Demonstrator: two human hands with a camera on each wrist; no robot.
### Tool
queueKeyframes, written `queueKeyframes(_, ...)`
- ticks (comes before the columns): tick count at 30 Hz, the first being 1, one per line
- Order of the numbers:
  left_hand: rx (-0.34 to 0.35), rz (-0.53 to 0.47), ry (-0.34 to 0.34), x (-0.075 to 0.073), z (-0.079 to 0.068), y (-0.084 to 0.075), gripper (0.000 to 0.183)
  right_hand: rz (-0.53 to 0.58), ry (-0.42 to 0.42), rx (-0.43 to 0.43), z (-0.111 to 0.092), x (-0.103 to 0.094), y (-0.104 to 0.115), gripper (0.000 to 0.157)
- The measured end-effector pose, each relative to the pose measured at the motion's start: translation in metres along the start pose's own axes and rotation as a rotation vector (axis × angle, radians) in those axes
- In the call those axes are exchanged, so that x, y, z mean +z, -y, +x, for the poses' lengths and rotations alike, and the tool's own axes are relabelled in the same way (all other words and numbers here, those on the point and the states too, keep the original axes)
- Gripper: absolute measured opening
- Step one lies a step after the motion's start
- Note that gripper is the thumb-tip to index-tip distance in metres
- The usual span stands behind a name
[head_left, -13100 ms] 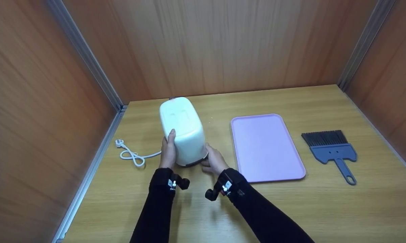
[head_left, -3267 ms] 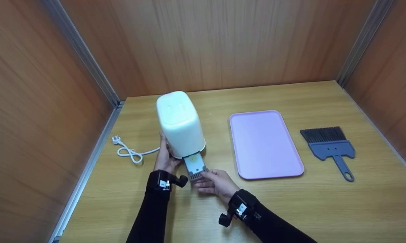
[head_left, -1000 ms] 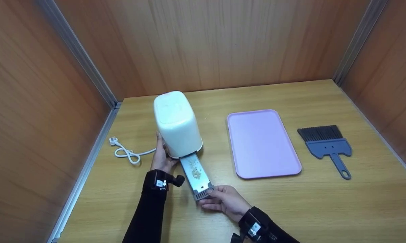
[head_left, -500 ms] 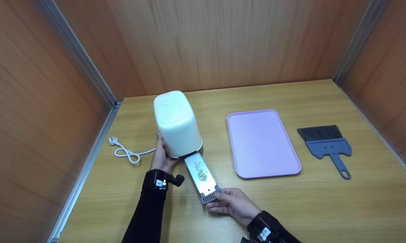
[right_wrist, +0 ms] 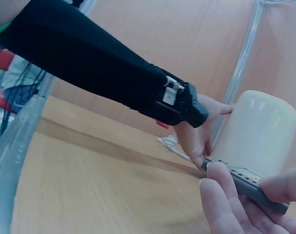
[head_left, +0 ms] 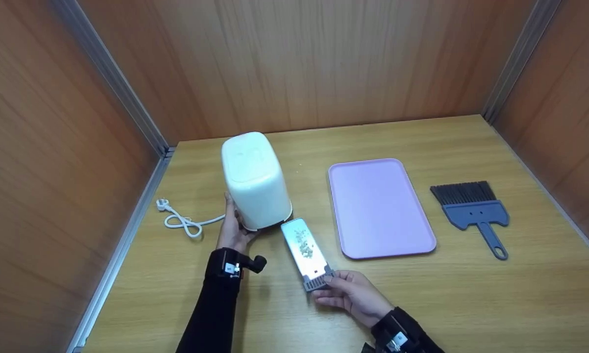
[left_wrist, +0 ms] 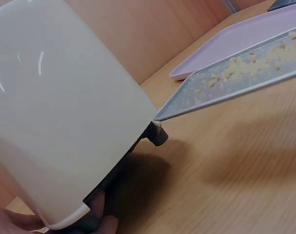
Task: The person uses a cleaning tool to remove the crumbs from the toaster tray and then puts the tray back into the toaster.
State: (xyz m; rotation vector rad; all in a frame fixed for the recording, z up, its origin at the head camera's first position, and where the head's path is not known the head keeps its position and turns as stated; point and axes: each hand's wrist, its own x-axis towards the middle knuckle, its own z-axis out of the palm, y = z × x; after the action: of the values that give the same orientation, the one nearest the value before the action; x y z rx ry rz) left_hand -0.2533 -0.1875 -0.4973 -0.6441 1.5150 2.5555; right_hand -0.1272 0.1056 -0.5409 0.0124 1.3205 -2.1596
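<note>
The white toaster (head_left: 255,181) stands tilted on the table, its near end lifted, and a dark base edge shows beneath it. My left hand (head_left: 233,233) grips its lower left side, with fingers curled under the base in the left wrist view. My right hand (head_left: 353,294) pinches the slotted grey end of the crumb tray (head_left: 305,250) between thumb and fingers. Pale crumbs (left_wrist: 250,66) lie scattered along the metal of the crumb tray. Its far end is out of the toaster, close beside the toaster's near right corner.
A purple serving tray (head_left: 380,211) lies right of the toaster. Farther right is a blue-grey hand brush (head_left: 477,213) with dark bristles. The white power cord (head_left: 189,225) with its plug lies looped at left. Wooden panels (head_left: 304,63) enclose the table's back and sides.
Both hands were on the toaster at first. My right hand then drew the crumb tray out toward me; now it is fully out and has shifted right. My left hand keeps holding the toaster.
</note>
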Motion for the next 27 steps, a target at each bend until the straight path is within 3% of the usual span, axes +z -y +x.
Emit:
queueKeyframes(15,0.004,0.113,-0.019,-0.006,-0.003,0.002,0.085,0.047,-0.040,-0.063,-0.003,-0.021,0.017,0.033)
queueKeyframes(27,0.059,0.225,-0.045,-0.006,-0.006,0.004,0.084,0.042,-0.074,-0.091,-0.005,-0.036,0.031,0.025)
